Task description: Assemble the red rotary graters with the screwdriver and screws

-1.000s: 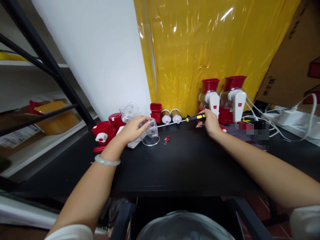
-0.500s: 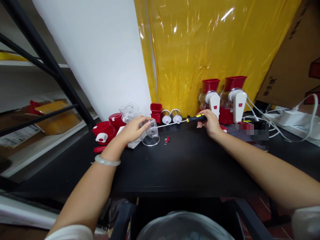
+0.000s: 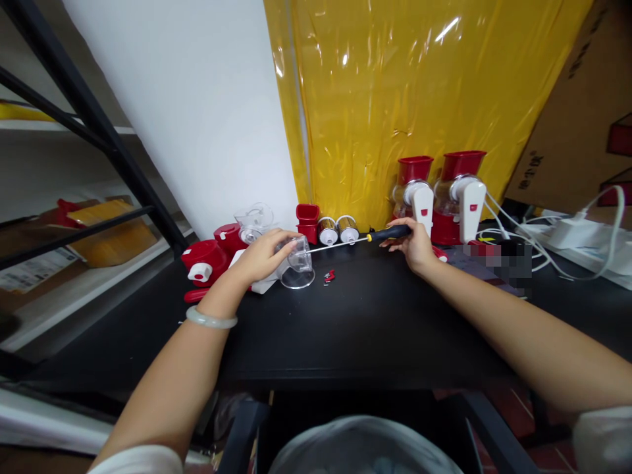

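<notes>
The black desk (image 3: 345,322) fills the middle of the frame, with a yellow plastic sheet (image 3: 405,92) hanging behind it in the upper centre and right, and a black shelf frame (image 3: 93,125) in the upper left. Just right of centre, against the sheet, stand two red-and-white appliances (image 3: 447,197) side by side; white cables (image 3: 557,237) trail off at the right edge.

Left of centre lies a cluster of red and white parts (image 3: 212,257). The left hand (image 3: 259,253) is clamped over a clear plastic housing (image 3: 297,262) there, pinning it on its side on the desk. It has not shifted over the last second, nor has the housing.

The screwdriver (image 3: 365,238) runs level from the housing's mouth toward the right, its tip inside or at the clear part; the exact seat is too small to tell. The right hand (image 3: 412,243) is what has changed: a second ago it was wrapped round the black-and-yellow handle, and now the fingers are spread and loosened, only the fingertips resting on the handle's end. That reads as a regrip between turns, with the tool kept in line.

Two small metal cylinders (image 3: 337,229) stand behind the shaft, and a tiny red piece (image 3: 330,275) lies just beside the housing.
</notes>
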Demonstrator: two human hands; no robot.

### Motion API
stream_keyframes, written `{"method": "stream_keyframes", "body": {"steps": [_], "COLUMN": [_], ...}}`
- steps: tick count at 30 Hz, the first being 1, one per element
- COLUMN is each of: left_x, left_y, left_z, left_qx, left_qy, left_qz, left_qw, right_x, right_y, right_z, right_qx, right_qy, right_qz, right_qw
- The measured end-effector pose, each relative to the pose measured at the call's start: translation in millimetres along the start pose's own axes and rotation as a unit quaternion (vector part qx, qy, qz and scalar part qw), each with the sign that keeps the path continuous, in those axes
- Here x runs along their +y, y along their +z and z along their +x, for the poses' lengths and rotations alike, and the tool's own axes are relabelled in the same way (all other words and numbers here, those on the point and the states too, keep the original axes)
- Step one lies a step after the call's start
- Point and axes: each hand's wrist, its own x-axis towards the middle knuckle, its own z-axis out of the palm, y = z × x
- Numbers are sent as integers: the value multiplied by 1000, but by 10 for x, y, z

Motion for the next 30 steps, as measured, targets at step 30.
{"method": "stream_keyframes", "body": {"steps": [30], "left_x": [3], "left_y": [-7], "left_z": [-6], "left_qx": [4], "left_qy": [1], "left_qz": [1], "left_qw": [1000], "right_x": [-23], "right_y": [5], "right_z": [20], "right_qx": [8], "right_qy": [-43], "right_qz": [-65], "right_qw": [997]}}
